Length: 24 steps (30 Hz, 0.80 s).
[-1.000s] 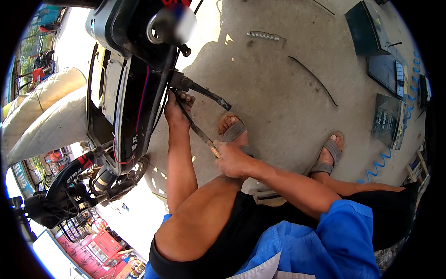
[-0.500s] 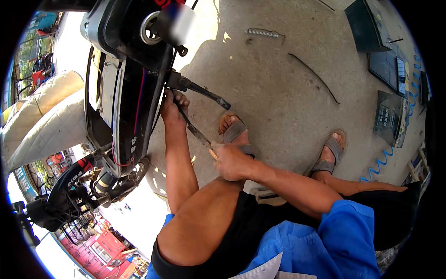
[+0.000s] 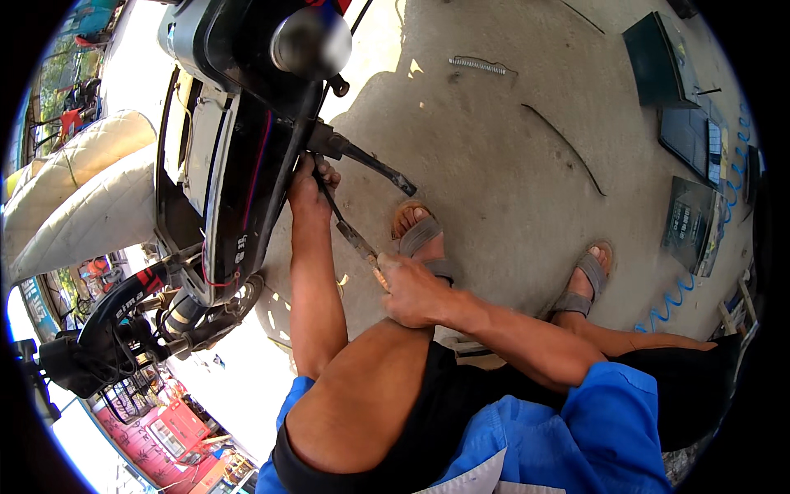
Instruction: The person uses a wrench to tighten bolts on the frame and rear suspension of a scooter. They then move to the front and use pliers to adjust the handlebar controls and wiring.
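My right hand (image 3: 414, 290) is closed around the orange-brown handle of a long thin tool (image 3: 359, 241) with a grey collar and a dark shaft. The shaft slants up and left to the side of a black electric scooter (image 3: 239, 165). My left hand (image 3: 311, 188) is curled round the upper end of this shaft, close against the scooter's lower edge. Its fingertips are partly hidden, as is the shaft's tip. Just above that hand, a dark metal stand arm (image 3: 374, 167) sticks out from the scooter.
On the concrete floor (image 3: 485, 156) lie a coil spring (image 3: 479, 65) and a thin dark curved rod (image 3: 566, 150). Dark battery boxes (image 3: 694, 224) and a blue coiled hose (image 3: 665, 309) are at the right. A quilted pale cover (image 3: 90, 214) hangs at the left.
The view has shifted slightly, so the scooter and floor things sit a little further right. Both hands keep their hold on the tool, which shows little movement.
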{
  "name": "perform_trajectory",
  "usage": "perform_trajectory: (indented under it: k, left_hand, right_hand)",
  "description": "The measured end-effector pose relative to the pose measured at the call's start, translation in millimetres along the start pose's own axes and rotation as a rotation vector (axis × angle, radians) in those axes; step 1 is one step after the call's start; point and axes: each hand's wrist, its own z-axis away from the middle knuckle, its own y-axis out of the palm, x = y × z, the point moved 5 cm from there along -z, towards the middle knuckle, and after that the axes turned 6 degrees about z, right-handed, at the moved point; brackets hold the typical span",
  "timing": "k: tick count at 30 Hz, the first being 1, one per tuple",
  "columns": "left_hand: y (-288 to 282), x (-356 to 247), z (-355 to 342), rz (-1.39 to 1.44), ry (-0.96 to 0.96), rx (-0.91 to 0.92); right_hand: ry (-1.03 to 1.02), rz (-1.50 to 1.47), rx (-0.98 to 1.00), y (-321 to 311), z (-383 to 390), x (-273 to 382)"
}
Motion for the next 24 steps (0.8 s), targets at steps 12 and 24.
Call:
perform_trajectory:
  k: [12,24]
  left_hand:
    - [-1.3,-3.5,0.2,-0.103,-0.04,0.055]
    - [-8.5,9.1,13.5,0.104,-0.071,0.069]
  right_hand:
    - [0.01,0.04,0.037,-2.5,-2.6,-4.6]
    - [0.071,0.109,0.013,-0.8,-4.4,-2.0]
